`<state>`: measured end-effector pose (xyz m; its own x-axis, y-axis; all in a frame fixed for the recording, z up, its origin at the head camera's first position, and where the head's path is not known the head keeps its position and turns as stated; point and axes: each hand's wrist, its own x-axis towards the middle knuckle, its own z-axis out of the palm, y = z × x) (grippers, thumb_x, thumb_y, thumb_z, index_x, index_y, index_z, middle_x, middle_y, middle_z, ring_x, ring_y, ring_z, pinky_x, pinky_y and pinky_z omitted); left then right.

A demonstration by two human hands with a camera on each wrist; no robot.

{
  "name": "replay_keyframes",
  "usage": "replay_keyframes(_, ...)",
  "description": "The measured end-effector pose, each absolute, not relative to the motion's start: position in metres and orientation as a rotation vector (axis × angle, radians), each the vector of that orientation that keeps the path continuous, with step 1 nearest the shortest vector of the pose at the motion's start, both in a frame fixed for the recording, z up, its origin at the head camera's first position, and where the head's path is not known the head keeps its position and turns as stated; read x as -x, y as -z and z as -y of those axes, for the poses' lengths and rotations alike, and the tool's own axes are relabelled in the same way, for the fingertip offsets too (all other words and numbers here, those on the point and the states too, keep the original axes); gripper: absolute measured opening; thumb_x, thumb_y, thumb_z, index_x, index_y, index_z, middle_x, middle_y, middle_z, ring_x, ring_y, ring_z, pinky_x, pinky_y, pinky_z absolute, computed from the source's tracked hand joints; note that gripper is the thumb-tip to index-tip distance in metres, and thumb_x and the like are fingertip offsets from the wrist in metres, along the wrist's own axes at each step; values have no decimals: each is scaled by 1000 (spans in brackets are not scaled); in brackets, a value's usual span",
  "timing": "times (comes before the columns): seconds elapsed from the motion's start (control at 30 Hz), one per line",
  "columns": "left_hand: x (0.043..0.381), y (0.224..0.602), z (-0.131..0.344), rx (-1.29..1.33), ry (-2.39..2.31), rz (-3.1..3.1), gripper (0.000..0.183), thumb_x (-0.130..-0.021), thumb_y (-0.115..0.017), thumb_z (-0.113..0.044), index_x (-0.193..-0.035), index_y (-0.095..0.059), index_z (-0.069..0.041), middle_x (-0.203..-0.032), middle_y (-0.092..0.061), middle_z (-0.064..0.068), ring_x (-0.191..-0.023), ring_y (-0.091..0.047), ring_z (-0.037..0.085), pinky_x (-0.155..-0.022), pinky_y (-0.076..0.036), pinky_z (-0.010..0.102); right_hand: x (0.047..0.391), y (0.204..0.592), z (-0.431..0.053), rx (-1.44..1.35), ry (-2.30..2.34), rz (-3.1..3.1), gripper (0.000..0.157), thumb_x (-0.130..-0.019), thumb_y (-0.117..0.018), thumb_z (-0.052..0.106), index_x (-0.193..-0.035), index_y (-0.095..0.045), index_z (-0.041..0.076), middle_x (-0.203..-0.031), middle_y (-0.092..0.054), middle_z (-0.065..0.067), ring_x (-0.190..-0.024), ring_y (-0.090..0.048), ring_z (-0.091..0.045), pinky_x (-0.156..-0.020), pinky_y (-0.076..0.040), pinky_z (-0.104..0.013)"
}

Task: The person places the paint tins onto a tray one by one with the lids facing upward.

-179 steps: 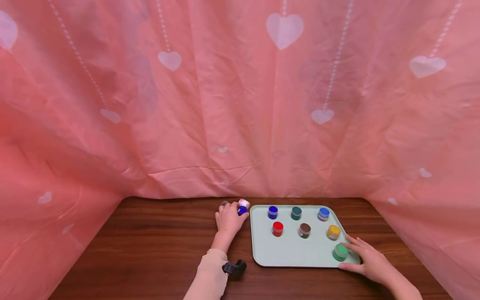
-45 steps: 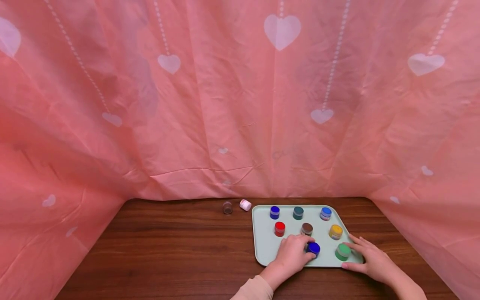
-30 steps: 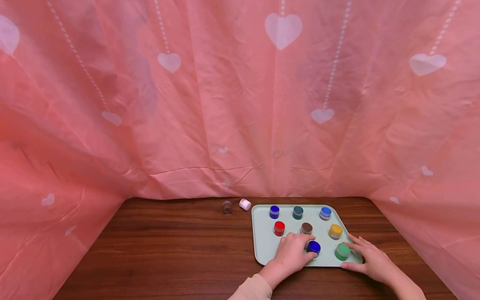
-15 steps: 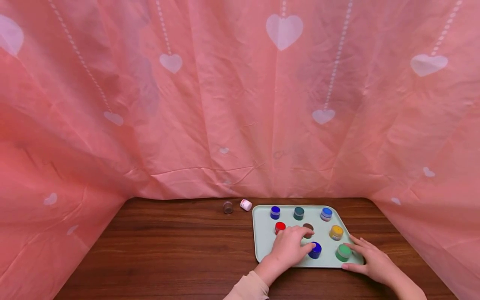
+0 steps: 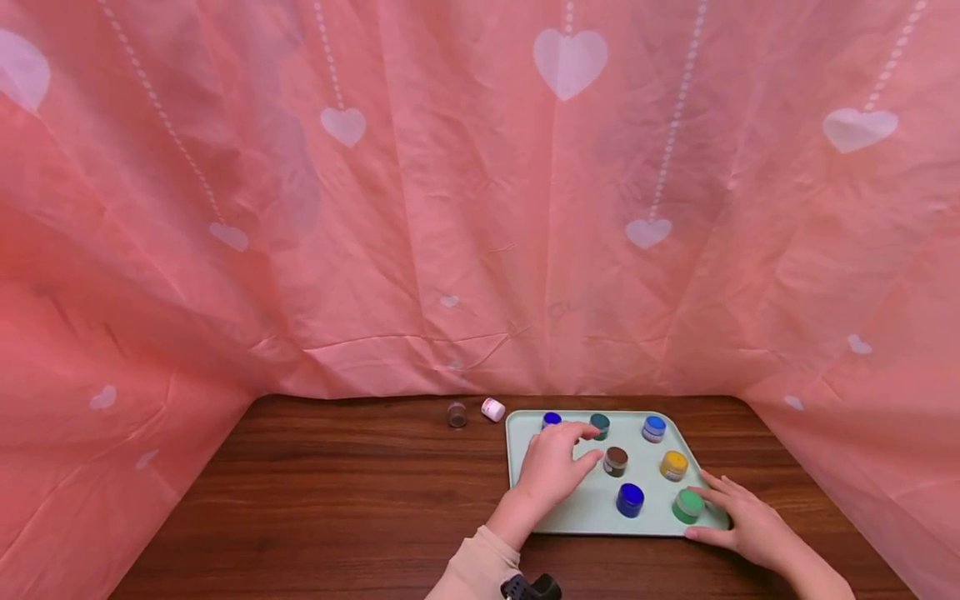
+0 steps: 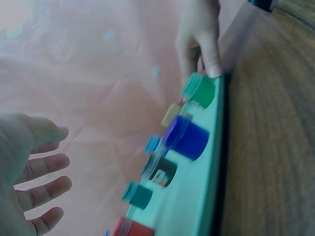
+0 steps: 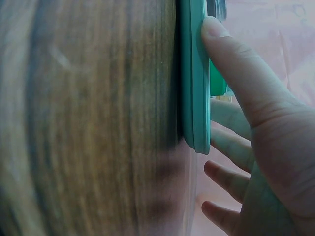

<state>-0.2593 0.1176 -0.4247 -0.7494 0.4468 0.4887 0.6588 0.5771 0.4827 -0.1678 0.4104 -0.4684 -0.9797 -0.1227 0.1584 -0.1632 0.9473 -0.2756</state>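
Note:
My left hand (image 5: 551,462) hovers over the left part of the pale green tray (image 5: 570,525), fingers spread and holding nothing. It hides the red jar (image 6: 132,227) in the head view; the left wrist view shows that jar. At the tray's front right corner, my right hand (image 5: 750,521) rests its thumb on the front rim, its fingers along the right side. Beside those fingers stands a green paint jar (image 5: 687,505). A dark blue jar (image 5: 630,500) stands left of it in the front row. Behind are a brown jar (image 5: 616,461) and a yellow jar (image 5: 673,465).
Along the tray's back stand another dark blue jar (image 5: 552,420), a dark green jar (image 5: 599,426) and a light blue jar (image 5: 654,428). Left of the tray, a white-and-pink jar (image 5: 492,409) lies tipped beside a clear, dark-bottomed jar (image 5: 457,414). A pink curtain (image 5: 480,250) hangs behind the table.
My left hand carried the dark blue jar from the table to the tray's front row, let it go, and has moved back and left. The right hand has stayed at the corner.

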Motion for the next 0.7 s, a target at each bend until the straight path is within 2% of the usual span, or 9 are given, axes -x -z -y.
replay_keyframes(0.37, 283, 421, -99, 688, 1051, 2503, 26, -88, -71, -34, -112, -72, -23, -110, -72, -3, -102, -62, 19, -86, -47, 36, 165, 465, -412, -210, -433, 2963, 62, -73, -78, 50, -116, -69, 7, -136, -54, -28, -123, -46, -56, -88, -42, -67)
replay_keyframes(0.6, 304, 432, -84, 568, 1110, 2523, 27, -89, -69, -31, -113, -71, -19, -118, -70, 1, -113, -59, 24, -101, -40, 49, 166, 465, -408, -199, -435, 2975, 61, -74, -78, 49, -118, -69, 8, -137, -54, -27, -125, -45, -56, -88, -41, -68)
replay_keyframes(0.7, 314, 437, -76, 543, 1079, 2510, 26, -88, -70, -28, -112, -72, -19, -116, -70, 1, -112, -59, 26, -97, -41, 48, 166, 464, -407, -198, -428, 2972, 60, -74, -78, 49, -118, -69, 9, -137, -54, -27, -125, -45, -56, -87, -41, -69)
